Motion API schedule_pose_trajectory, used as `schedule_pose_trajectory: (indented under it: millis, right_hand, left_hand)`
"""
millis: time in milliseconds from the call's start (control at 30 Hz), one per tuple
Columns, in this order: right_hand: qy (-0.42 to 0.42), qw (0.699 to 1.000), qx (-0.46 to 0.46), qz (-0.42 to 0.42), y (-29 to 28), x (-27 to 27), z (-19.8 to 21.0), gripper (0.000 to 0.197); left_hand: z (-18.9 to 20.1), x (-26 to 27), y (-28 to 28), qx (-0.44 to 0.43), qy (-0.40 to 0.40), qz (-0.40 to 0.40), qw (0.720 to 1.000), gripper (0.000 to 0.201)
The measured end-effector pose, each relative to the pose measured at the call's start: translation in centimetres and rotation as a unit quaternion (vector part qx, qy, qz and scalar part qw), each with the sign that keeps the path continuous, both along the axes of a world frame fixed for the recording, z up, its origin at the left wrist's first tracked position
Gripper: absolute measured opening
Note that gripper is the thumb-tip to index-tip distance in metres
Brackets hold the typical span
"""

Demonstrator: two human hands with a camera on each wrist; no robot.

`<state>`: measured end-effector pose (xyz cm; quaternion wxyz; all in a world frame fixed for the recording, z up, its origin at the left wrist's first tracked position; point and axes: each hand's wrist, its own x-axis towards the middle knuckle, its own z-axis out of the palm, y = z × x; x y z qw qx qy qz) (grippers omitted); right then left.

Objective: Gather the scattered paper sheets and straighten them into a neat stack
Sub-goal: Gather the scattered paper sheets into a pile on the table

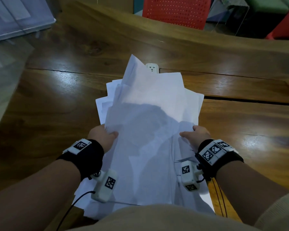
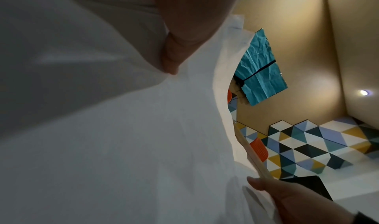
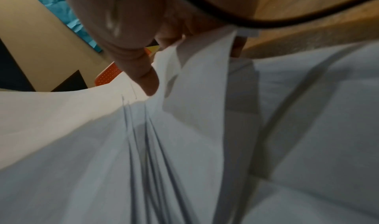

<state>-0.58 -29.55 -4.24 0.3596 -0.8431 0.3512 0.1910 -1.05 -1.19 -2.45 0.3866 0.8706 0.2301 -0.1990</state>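
A loose, uneven bundle of white paper sheets (image 1: 148, 127) is held over the wooden table (image 1: 57, 100), its far corners fanned out at different angles. My left hand (image 1: 102, 135) grips the bundle's left edge, thumb on top. My right hand (image 1: 197, 133) grips the right edge the same way. In the left wrist view my left thumb (image 2: 176, 45) presses on the paper sheets (image 2: 123, 130), and the right hand (image 2: 287, 195) shows at the lower right. In the right wrist view my right thumb (image 3: 141, 68) lies on the sheets (image 3: 143, 146), whose separate edges show beneath it.
A white power socket (image 1: 151, 68) sits in the table just behind the papers. A red perforated chair (image 1: 175, 10) stands beyond the far edge. A pale translucent box (image 1: 15, 19) is at the back left. Cables hang from both wrist cameras.
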Motion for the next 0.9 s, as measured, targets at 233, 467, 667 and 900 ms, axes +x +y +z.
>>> schedule_pose_trajectory:
  millis: [233, 467, 667, 900]
  right_hand:
    - [-0.007, 1.0, -0.022, 0.005, -0.4, 0.6, 0.2, 0.043]
    - [0.049, 0.997, -0.034, 0.05, -3.2, 1.0, 0.7, 0.007]
    - [0.067, 0.991, -0.077, 0.091, -2.9, 0.8, 0.7, 0.009]
    - [0.021, 0.996, -0.037, 0.075, -1.9, 0.5, 0.4, 0.021]
  left_hand:
    - [0.1, -0.3, -2.3, -0.019, 0.025, -0.003, 0.999, 0.04]
    - [0.2, 0.1, -1.3, -0.051, 0.022, 0.051, 0.997, 0.04]
    - [-0.1, 1.3, 0.4, -0.091, -0.009, 0.129, 0.987, 0.065]
    - [-0.2, 1.1, -0.1, -0.101, 0.017, 0.081, 0.991, 0.044]
